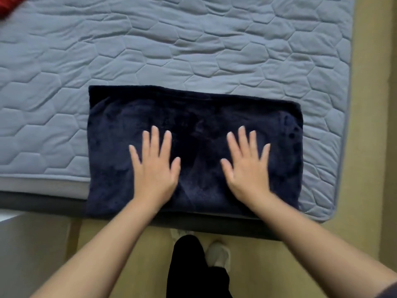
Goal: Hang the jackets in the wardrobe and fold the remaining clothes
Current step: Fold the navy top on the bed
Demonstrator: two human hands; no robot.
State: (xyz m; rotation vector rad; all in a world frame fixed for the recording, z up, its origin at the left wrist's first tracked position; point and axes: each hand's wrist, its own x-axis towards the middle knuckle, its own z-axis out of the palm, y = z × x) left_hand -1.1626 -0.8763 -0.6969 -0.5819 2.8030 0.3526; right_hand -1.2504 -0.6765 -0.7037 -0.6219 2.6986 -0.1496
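dark navy plush garment (pixel 193 117), folded flat

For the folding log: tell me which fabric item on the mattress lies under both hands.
The dark navy folded cloth at the near edge; the red item lies untouched in the far-left corner.

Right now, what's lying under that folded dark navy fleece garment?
The folded dark navy fleece garment rests on the grey quilted mattress, its near edge draping over the bed's side. Both open hands, left and right, press on top. Anything beneath or inside the folds is hidden.
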